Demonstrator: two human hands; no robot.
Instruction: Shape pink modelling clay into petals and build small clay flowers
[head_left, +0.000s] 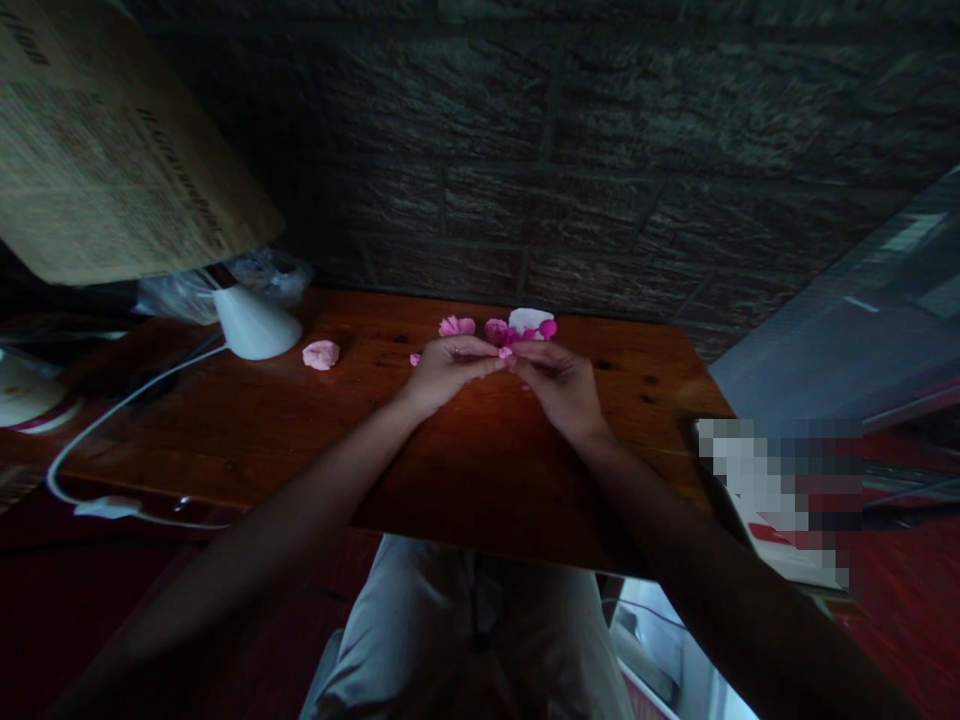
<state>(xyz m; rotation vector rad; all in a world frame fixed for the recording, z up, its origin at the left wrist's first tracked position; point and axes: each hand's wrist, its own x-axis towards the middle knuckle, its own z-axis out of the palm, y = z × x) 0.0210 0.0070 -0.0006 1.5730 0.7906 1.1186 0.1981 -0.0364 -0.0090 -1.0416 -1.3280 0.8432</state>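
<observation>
Fingertips of my left hand (450,372) and my right hand (559,385) meet over the table, both closed in a pinch on a small pink piece (505,353). It looks soft, but its material is too small to make out. Just behind my left hand lies a pale pink, ruffled flower-like piece (457,326). Beyond my right hand are a darker pink cluster (498,332), a bright magenta round piece (548,328) and a white piece (531,319). A tiny pink bit (415,359) touches the edge of my left hand's outline. Farther left rests a light pink crumpled lump (321,354).
On the left of the wooden table (480,470) stands a lamp with a white base (259,325) and printed paper-like shade (127,150). Its white cord (56,470) drops over the front edge. Behind rises a stone wall (480,220). A partly blurred-out flat object (780,530) sits at right.
</observation>
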